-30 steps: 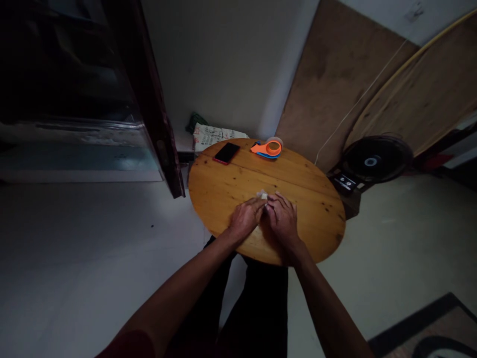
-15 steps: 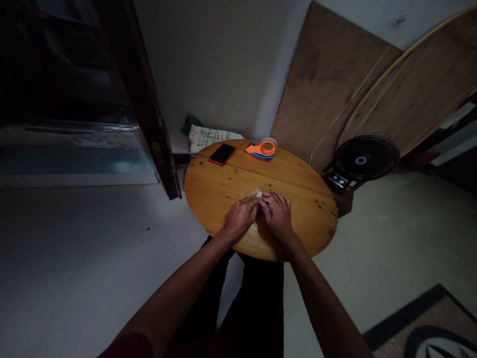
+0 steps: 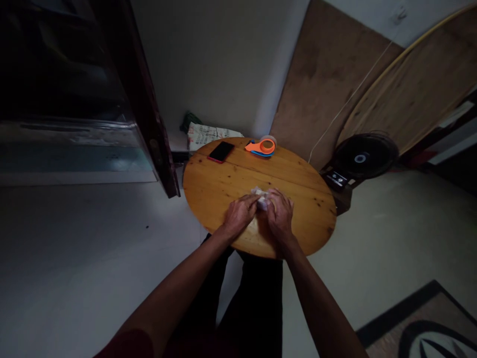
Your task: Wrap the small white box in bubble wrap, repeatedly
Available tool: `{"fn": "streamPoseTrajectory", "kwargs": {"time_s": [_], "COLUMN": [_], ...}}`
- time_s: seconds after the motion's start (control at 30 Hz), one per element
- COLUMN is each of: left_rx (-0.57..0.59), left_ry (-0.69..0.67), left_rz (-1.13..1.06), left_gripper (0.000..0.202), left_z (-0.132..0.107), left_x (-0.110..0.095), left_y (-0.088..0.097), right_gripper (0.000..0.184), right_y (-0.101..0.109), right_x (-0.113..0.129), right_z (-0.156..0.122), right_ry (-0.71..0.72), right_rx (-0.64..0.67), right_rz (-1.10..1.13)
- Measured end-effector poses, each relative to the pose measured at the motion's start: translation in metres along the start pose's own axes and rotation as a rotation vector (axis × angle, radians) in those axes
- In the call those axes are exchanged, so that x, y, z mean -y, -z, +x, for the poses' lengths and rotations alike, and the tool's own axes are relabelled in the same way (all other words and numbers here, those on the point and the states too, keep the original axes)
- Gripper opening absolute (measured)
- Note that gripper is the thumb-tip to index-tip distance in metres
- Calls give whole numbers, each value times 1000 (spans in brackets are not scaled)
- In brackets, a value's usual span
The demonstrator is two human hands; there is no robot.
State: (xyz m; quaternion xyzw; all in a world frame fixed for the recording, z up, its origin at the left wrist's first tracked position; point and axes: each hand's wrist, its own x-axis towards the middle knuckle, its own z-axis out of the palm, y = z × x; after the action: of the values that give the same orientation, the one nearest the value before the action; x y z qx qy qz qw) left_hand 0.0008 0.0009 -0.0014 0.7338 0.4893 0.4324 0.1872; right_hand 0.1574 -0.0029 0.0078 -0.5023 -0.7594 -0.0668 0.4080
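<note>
A small whitish bundle (image 3: 262, 203), wrapped in what looks like clear plastic, lies at the middle of the round wooden table (image 3: 298, 176). From the left my left hand (image 3: 241, 213) grips it, thumb and fingers closed at its edge. On the opposite side my right hand (image 3: 280, 210) has its fingers curled round the bundle. Both palms partly cover it, so its exact kind cannot be made out. Beyond the hands, an orange and blue tape dispenser (image 3: 264, 147) with a roll of clear tape rests near the table's far edge.
A phone with a red edge (image 3: 221, 152) lies at the table's far left. Behind the table is a printed white sack (image 3: 208, 133). To the right stands a round black fan-like device (image 3: 363, 156), before leaning wooden boards (image 3: 320, 64). A dark door frame (image 3: 149, 114) rises at left.
My fingers have drawn slightly apart, the right hand shifting a little to the right, and more of the whitish bundle shows between them. The view has moved slightly.
</note>
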Motion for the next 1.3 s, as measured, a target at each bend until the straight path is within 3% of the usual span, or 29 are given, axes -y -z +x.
{"fn": "streamPoseTrajectory", "kwargs": {"time_s": [0.27,0.6,1.0,1.3], "left_rx": [-84,-172,-139,-133], "left_ry": [-33,136,164,142], "left_rz": [-95,-84,-87,-91], "left_gripper": [38,21,20,22], "left_z": [-1,0,0,0], "left_x": [-1,0,-3,0], "left_y": [2,4,7,3], "right_gripper": [26,21,22,22], "right_y": [-2,-5,-5,-2], "right_x": [-5,-15,-20,-13], "right_z": [-2,-3,-3,-2], "right_ry": [-105,-333,-326,-241], "right_rx": [-73,-119,-97,-104], "right_rz": [28,170,200,191]}}
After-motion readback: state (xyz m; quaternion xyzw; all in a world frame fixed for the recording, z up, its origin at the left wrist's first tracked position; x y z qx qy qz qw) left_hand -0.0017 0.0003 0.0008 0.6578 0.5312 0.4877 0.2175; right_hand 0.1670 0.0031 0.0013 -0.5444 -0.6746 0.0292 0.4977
